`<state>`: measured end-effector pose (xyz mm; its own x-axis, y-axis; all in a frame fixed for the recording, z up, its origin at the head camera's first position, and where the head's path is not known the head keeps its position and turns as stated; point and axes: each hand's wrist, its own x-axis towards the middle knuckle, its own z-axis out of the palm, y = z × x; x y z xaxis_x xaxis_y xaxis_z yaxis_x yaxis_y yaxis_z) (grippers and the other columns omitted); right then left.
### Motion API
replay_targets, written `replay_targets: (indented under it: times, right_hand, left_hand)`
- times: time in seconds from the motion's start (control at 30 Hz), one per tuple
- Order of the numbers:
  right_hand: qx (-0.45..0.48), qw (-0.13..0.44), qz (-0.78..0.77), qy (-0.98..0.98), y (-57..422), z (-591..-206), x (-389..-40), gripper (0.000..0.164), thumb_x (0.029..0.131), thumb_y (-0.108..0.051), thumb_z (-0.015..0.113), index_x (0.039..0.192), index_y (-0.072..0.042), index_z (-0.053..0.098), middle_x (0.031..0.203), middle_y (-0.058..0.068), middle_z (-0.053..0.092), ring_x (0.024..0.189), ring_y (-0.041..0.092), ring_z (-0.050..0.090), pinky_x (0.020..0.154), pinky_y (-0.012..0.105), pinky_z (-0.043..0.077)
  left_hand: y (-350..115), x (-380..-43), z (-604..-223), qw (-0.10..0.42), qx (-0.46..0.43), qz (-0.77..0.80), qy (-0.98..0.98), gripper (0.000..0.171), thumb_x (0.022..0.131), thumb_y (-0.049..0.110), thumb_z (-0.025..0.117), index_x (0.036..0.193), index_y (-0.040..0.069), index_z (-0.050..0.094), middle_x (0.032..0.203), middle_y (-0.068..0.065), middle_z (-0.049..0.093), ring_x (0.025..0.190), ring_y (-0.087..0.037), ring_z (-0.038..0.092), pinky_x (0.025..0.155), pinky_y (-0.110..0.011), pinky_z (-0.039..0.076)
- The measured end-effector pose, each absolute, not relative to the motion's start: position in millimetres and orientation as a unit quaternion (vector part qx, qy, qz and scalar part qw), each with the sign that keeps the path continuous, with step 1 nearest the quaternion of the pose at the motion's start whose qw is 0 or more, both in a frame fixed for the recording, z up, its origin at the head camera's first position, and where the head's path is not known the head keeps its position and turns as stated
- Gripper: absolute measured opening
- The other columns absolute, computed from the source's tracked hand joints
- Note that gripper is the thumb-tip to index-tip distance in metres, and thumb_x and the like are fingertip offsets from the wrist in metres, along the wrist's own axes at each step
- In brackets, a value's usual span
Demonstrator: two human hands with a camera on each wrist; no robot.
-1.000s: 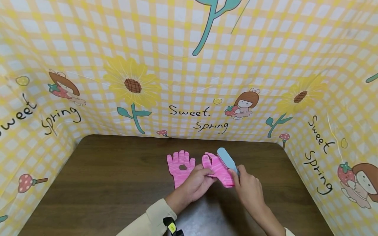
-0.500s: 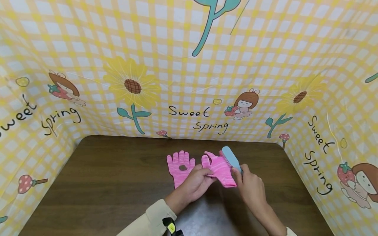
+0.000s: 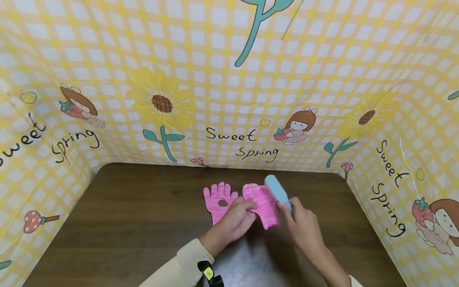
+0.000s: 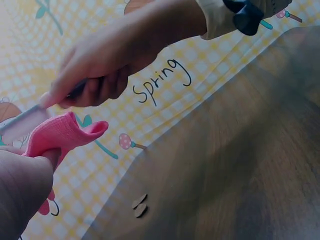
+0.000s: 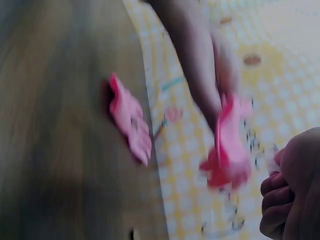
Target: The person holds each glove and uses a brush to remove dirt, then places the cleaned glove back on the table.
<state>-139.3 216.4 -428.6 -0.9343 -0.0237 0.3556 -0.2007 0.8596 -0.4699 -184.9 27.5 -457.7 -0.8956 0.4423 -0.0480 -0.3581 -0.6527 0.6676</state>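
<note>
Lower centre of the frame: the left grip (image 3: 236,220) pinches a pink glove (image 3: 265,204), presumably bracing it against the blue brush (image 3: 276,189) grasped by the right grip (image 3: 303,222).

From my remote station I observe a dark wood-grain table (image 3: 125,223) with rounded far corners, bordered on three sides by a yellow-and-white checked cloth (image 3: 215,95); I note its printed sunflowers (image 3: 162,103), "Sweet Spring" lettering (image 3: 231,134) and cartoon figures (image 3: 297,125).
</note>
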Motion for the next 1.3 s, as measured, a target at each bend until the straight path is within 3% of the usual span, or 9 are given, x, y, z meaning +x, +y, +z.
replay_targets:
  times: [0.17,0.33,0.53,1.17,1.3]
  right_hand:
    - [0.111,0.186,0.204,-0.955,196,-431,-131,0.023,0.099,-0.029,0.068,0.095,-0.010,0.056,0.056,-0.010,0.034,0.048,0.006,0.034,0.043,0.021,0.027]
    - [0.100,0.209,0.175,-0.957,197,-435,-131,0.026,0.096,-0.030,0.070,0.095,-0.008,0.057,0.053,-0.008,0.033,0.047,0.008,0.033,0.042,0.023,0.027]
    - [0.084,0.234,0.167,-0.954,202,-437,-134,0.026,0.095,-0.029,0.072,0.098,-0.007,0.058,0.051,-0.005,0.036,0.047,0.013,0.035,0.043,0.029,0.031]
    - [0.052,0.234,0.174,-0.955,215,-438,-141,0.027,0.096,-0.029,0.071,0.098,-0.005,0.059,0.053,0.003,0.048,0.047,0.022,0.044,0.043,0.039,0.038]
    - [0.032,0.233,0.183,-0.955,227,-439,-145,0.029,0.098,-0.030,0.068,0.099,-0.001,0.059,0.055,0.006,0.050,0.047,0.025,0.047,0.042,0.041,0.040]
  left_hand:
    - [28,-184,-454,0.233,0.064,0.908,0.342,0.059,0.099,-0.008,0.029,0.158,-0.007,0.019,0.166,-0.016,0.026,0.156,-0.029,0.021,0.128,-0.046,0.019]
    - [29,-183,-455,0.238,0.060,0.908,0.338,0.061,0.099,-0.008,0.029,0.158,-0.008,0.015,0.168,-0.019,0.020,0.158,-0.032,0.015,0.128,-0.046,0.017]
    - [29,-183,-456,0.238,0.077,0.911,0.327,0.062,0.098,-0.009,0.028,0.158,-0.007,0.017,0.167,-0.020,0.024,0.157,-0.032,0.019,0.128,-0.048,0.018]
    - [26,-181,-456,0.245,0.071,0.905,0.339,0.059,0.098,-0.007,0.030,0.157,-0.008,0.020,0.165,-0.021,0.028,0.153,-0.034,0.027,0.127,-0.053,0.020]
    - [24,-182,-455,0.234,0.069,0.904,0.352,0.052,0.096,-0.010,0.030,0.147,-0.012,0.028,0.147,-0.014,0.043,0.139,-0.023,0.039,0.127,-0.048,0.025]
